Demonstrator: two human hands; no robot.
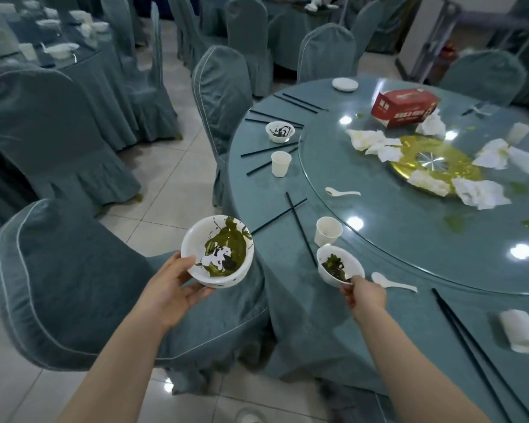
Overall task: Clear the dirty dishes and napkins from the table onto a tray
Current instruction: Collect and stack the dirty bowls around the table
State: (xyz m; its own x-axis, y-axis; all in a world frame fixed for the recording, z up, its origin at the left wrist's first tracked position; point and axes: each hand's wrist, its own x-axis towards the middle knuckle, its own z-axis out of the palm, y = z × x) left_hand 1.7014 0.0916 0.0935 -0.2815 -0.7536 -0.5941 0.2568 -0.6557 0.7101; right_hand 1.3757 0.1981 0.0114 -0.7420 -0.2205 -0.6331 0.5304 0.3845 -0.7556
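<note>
My left hand (173,288) holds a stack of white bowls (217,253) smeared with green sauce, off the table's edge above a chair. My right hand (364,296) pinches the near rim of a smaller dirty white bowl (339,265) at the table's near edge. A third dirty bowl (280,131) stands further along the edge. Two white paper cups (327,231) (280,163), two white spoons (393,283) (342,192) and several black chopsticks (300,233) lie around. Crumpled napkins (480,192) litter the glass turntable (409,239). No tray is in view.
A red tissue box (405,107) and a small white saucer (344,84) sit at the far side. A folded white towel (522,331) lies at the near right. Blue-covered chairs (58,285) (223,93) crowd the table's left side, with tiled floor between.
</note>
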